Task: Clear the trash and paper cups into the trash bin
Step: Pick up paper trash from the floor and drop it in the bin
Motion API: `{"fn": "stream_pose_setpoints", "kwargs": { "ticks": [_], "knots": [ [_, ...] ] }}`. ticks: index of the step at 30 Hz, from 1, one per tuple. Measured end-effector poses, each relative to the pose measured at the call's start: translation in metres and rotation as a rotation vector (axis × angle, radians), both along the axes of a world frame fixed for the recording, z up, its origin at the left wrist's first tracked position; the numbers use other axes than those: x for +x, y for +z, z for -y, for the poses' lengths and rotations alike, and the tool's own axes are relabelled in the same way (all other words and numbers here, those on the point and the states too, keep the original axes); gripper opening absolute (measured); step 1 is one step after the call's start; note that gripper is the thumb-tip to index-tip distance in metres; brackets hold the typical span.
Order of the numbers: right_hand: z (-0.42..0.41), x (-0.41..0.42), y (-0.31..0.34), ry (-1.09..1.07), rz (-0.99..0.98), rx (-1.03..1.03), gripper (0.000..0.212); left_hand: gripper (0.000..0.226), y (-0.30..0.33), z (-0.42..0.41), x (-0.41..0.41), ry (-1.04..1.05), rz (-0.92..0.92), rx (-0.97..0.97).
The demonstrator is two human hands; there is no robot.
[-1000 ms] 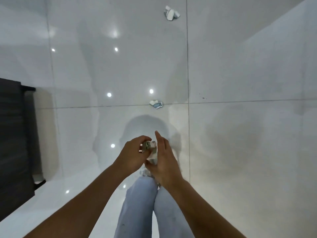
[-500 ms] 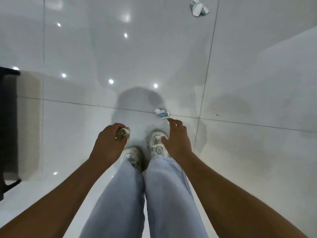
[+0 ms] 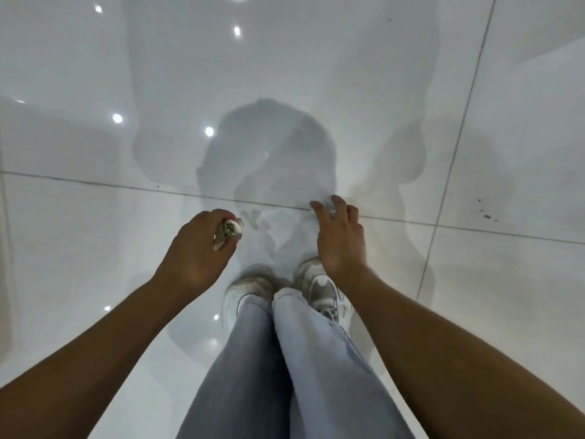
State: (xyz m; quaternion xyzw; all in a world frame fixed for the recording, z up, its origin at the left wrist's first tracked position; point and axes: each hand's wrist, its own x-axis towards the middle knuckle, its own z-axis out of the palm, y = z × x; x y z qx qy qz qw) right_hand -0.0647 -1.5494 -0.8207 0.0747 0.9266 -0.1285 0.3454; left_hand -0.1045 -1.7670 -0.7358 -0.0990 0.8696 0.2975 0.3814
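Two hands: both are low over the floor, with one scrap held and one under the fingers.
Shoes and jeans: white sneakers and pale jeans stand nearest, between the two forearms.
Left hand: the left hand has its fingers curled round a crumpled wrapper, held clear of the floor; I judge this piece already collected.
Wrapper look: small, squashed, whitish with green print, poking out past the thumb side.
Right hand: the right hand reaches down to a tile seam, fingers bent over a small pale scrap; whether they pinch it yet I cannot tell.
Scrap look: mostly hidden by the fingers, only a pale, shiny edge shows on the seam.
Floor: glossy white tiles carry shadows and ceiling-light reflections.
Progress: early to middle, by my reading; nothing shown has reached a bin, and no bin or paper cup is in view.
Left to do: secure the scrap, then carry both pieces to the bin.
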Motion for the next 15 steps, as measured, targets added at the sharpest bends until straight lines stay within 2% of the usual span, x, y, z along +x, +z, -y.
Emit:
{"fn": "stream_pose_setpoints", "kwargs": {
  "ticks": [4,7,10,15],
  "knots": [
    [0.003,-0.004,0.013,-0.079,-0.013,-0.029,0.066,0.018,0.008,-0.007,-0.013,-0.021,-0.005,0.013],
    [0.005,-0.012,0.058,-0.168,-0.021,-0.060,0.063,0.018,0.047,-0.015,-0.020,-0.033,-0.034,0.045],
    [0.005,-0.019,0.134,-0.220,-0.057,-0.093,0.060,0.017,0.115,-0.023,-0.024,-0.059,-0.051,0.075],
    [-0.006,-0.025,0.297,-0.290,-0.107,-0.137,0.056,0.019,0.259,-0.036,-0.032,-0.182,-0.115,0.086]
  ]
}}
